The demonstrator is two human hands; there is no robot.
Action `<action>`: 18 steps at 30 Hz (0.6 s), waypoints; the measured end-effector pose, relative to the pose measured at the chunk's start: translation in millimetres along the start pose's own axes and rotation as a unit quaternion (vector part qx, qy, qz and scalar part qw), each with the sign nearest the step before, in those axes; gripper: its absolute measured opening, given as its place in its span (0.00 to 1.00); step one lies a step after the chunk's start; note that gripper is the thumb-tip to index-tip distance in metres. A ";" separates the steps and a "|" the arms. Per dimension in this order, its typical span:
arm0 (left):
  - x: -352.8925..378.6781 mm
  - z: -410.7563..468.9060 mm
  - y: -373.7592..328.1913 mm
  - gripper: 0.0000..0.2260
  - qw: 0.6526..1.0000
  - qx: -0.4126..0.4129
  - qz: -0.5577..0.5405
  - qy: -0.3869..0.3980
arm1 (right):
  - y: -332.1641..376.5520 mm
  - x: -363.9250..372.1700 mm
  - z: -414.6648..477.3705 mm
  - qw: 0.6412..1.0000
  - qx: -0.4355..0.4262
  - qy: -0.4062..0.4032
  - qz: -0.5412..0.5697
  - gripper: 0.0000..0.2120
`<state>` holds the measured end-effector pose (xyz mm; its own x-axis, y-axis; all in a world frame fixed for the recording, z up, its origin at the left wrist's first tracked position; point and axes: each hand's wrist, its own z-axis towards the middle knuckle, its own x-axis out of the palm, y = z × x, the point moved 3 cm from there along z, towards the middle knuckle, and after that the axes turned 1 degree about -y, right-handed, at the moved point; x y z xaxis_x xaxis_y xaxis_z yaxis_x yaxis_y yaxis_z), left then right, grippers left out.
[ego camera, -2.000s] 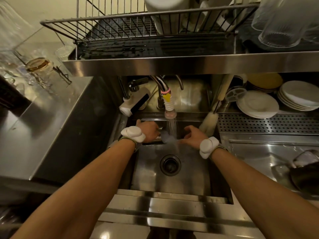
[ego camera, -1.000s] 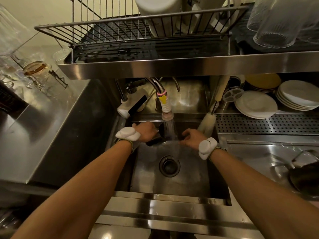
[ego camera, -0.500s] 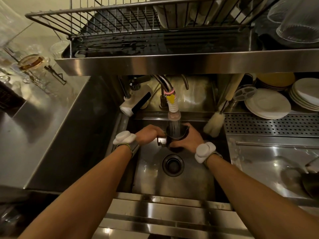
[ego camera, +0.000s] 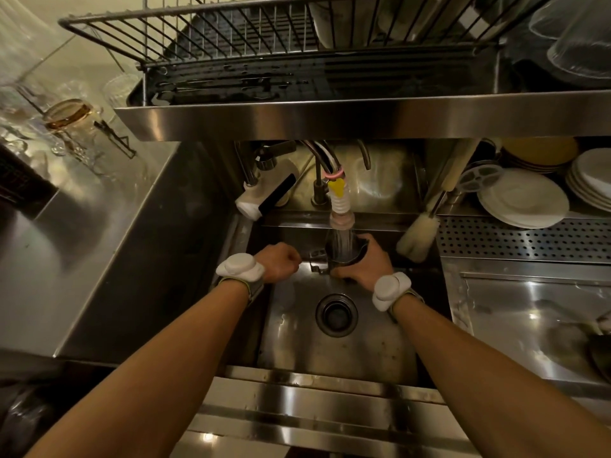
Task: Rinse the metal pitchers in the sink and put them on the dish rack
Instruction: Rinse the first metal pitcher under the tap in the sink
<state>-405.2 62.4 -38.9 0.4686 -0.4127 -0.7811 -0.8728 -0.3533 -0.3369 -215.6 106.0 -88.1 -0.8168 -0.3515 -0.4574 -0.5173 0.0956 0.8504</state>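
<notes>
Pitcher point(ego camera: 342, 256) is in the sink point(ego camera: 347, 345), at the basin's 12 o'clock edge and off the floor. Its mouth is up, directly under the tap point(ego camera: 341, 206). Water runs straight into it, which we take to be why it is held there and not over the drain point(ego camera: 336, 314).

Right hand point(ego camera: 367, 264) comes in from the pitcher's 3 o'clock. Its grip is wrapped round the body, fingers curled over the far side, so it carries the weight as the pitcher fills.

Left hand point(ego camera: 279, 261) is at 9 o'clock, fingers curled tight, just beside the handle point(ego camera: 318, 259). We cannot tell if that grip pinches the handle or only sits against it – the fingertips are hidden. Our guess is that it is there to stop the pitcher turning.

Rack point(ego camera: 231, 34) is overhead at 12 o'clock, and its left part has open wire. We judge this a mid-rinse step, with the pitcher not yet racked. What remains is a tip-out into the sink, then a lift up and forward – the shelf lip could catch the rim. Wet steel will be slippery.
</notes>
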 end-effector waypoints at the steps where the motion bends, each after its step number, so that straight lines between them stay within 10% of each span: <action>1: 0.8 0.6 -0.3 0.15 1.000 0.000 0.007 -0.001 | 3.0 2.3 0.0 1.000 -0.006 0.004 0.008 0.40; 18: 0.0 4.9 0.8 0.15 0.999 0.008 0.038 0.001 | 4.6 7.1 2.6 0.999 -0.009 -0.011 0.044 0.39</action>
<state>-406.5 66.3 -41.7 0.4005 -0.4399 -0.8038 -0.9082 -0.3065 -0.2848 -224.4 106.4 -88.1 -0.8641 -0.3220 -0.3869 -0.4398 0.1090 0.8915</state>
